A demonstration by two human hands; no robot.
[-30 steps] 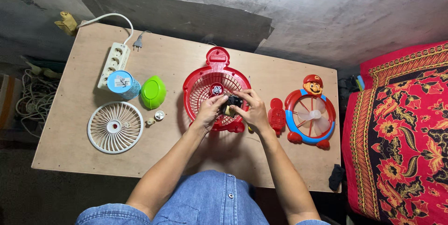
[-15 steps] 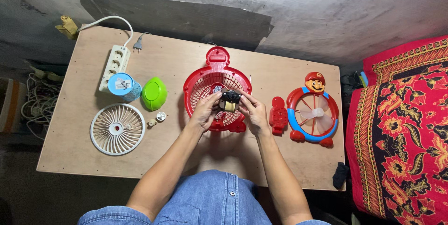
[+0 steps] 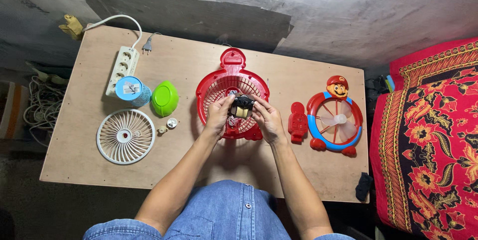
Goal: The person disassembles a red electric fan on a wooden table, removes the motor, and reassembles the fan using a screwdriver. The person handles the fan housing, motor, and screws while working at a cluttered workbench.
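A red round fan housing (image 3: 224,83) with a mesh grille lies at the middle of the wooden table (image 3: 298,170). My left hand (image 3: 218,115) and my right hand (image 3: 268,119) meet over it. Between their fingertips they hold a small black and brass fan motor (image 3: 242,105) just above the grille. Thin wires hang from the motor toward the housing.
On the left lie a white round fan grille (image 3: 125,136), a green oval cap (image 3: 165,98), a blue cylinder (image 3: 132,91), two small knobs (image 3: 168,126) and a white power strip (image 3: 122,65). On the right are a red plastic piece (image 3: 298,122) and a cartoon-figure fan front (image 3: 335,119). A red patterned cloth (image 3: 428,140) borders the right.
Both hands have moved a little up over the grille with the motor between them. The view has shifted slightly.
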